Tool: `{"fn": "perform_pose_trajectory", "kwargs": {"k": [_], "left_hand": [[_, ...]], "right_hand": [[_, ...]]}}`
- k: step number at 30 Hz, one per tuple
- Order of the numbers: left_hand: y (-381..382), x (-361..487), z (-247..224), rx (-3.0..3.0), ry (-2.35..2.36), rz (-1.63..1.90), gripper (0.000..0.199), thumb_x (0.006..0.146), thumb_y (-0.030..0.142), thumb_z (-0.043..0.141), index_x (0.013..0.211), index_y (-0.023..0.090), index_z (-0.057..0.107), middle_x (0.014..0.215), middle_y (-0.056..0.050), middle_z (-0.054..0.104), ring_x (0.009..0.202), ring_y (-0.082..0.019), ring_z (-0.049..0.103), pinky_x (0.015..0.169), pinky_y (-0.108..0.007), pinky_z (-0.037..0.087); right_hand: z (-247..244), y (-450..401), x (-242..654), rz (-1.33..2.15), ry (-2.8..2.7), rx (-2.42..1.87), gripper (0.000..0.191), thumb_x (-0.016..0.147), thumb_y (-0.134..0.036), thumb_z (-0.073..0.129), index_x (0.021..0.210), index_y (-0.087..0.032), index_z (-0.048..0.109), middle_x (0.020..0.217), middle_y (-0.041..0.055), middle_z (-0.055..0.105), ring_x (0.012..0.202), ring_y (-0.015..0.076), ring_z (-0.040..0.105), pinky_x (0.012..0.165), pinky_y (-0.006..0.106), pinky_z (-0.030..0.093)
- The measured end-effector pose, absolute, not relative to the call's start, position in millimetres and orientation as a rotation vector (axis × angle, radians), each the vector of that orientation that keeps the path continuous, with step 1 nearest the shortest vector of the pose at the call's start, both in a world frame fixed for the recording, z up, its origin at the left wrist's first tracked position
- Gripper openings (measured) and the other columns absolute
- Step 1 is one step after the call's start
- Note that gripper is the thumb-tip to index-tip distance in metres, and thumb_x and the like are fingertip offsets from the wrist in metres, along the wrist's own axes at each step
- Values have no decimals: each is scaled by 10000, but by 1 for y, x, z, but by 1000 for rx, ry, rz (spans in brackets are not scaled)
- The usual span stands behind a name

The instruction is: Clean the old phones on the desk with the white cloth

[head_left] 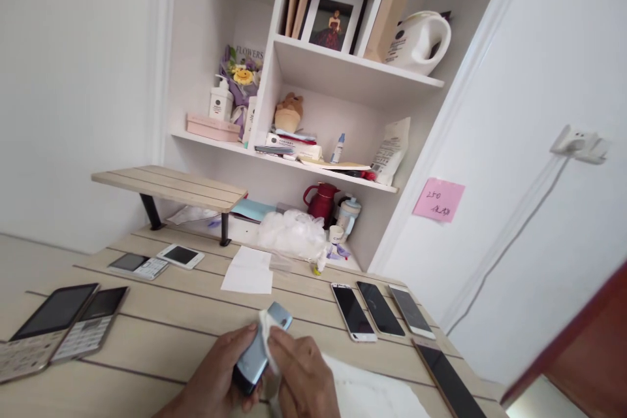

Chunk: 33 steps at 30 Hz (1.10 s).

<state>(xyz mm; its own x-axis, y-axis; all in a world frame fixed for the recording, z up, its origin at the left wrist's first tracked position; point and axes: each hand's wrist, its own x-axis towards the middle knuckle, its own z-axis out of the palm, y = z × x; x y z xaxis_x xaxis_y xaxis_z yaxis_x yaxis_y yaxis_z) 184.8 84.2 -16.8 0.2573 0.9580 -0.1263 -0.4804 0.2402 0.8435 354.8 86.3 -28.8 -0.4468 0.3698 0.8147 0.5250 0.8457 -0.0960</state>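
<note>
My left grip (213, 366) is clenched around a pale blue phone (251, 360) just above the table (161, 339); my right grip (301, 372) pinches a white tissue (266, 333) against it, a row of smartphones (377, 310) lying on the table to the right.

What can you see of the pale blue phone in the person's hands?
The phone is a slim handset with a smooth, pale blue back that looks metallic and a dark lower end. It sits tilted, with its upper end pointing away from the person. The left hand grips it from below, while the right hand presses a white cloth against its upper part. The tip of the upper end shows beyond the cloth. Its front is turned away, so any screen or keys are hidden.
</note>
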Motion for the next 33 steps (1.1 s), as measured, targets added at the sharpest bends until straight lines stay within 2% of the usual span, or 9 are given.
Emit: {"fn": "perform_pose_trajectory", "kwargs": {"k": [5,11,13,16,18,24,26,30,33], "left_hand": [[83,180,-7,657,718,1127,429,777,547,711,635,162,586,479,37,514,410,-84,482,361,-158,319],[82,180,-12,677,803,1047,410,853,531,637,756,134,671,583,-28,644,428,-107,576,344,-152,306],[83,180,-11,624,803,1059,379,855,495,646,755,130,672,551,-17,624,407,-98,556,334,-147,299],[84,178,-6,494,786,1091,307,821,416,690,680,151,628,488,16,571,388,-95,531,331,-147,319],[84,177,-2,456,766,1089,305,802,394,703,640,155,606,472,22,553,385,-91,521,334,-147,332],[82,180,-4,524,821,1050,322,841,443,668,783,126,672,589,-47,665,393,-101,555,322,-146,317],[83,181,-6,503,832,1058,324,850,439,655,768,125,668,554,-36,641,386,-100,550,323,-146,313],[84,178,-7,474,775,1058,370,802,452,687,607,152,592,443,23,517,360,-86,480,309,-150,288],[83,177,-6,530,773,1048,413,818,521,654,637,153,603,465,15,529,388,-98,499,324,-158,278]], "right_hand": [[-43,87,340,-227,-2118,-559,480,959,-147,564,1420,-271,516,1186,74,712,776,176,719,651,234,625],[-28,90,368,-295,-2043,-777,557,941,-48,354,1481,-162,436,1405,162,553,1009,263,680,832,432,608],[-31,89,363,-275,-2009,-763,545,956,-62,355,1481,-180,439,1388,155,570,972,253,690,802,413,616],[-38,86,343,-231,-2002,-603,456,987,-132,470,1428,-236,514,1248,117,676,795,201,706,638,288,621],[-35,84,336,-246,-2025,-527,405,991,-166,519,1389,-228,555,1181,110,712,751,192,698,590,259,609],[-13,82,359,-279,-1951,-676,441,1014,-118,355,1428,-139,506,1345,186,597,959,252,680,770,402,617],[-20,82,359,-247,-1988,-685,440,1020,-139,396,1449,-171,487,1349,170,601,922,238,693,759,377,624],[-38,81,341,-204,-2082,-602,485,1001,-191,522,1469,-306,462,1230,78,698,773,210,724,583,284,629],[-37,80,341,-152,-2112,-600,519,984,-191,552,1481,-298,446,1273,81,674,849,223,731,657,297,644]]}}
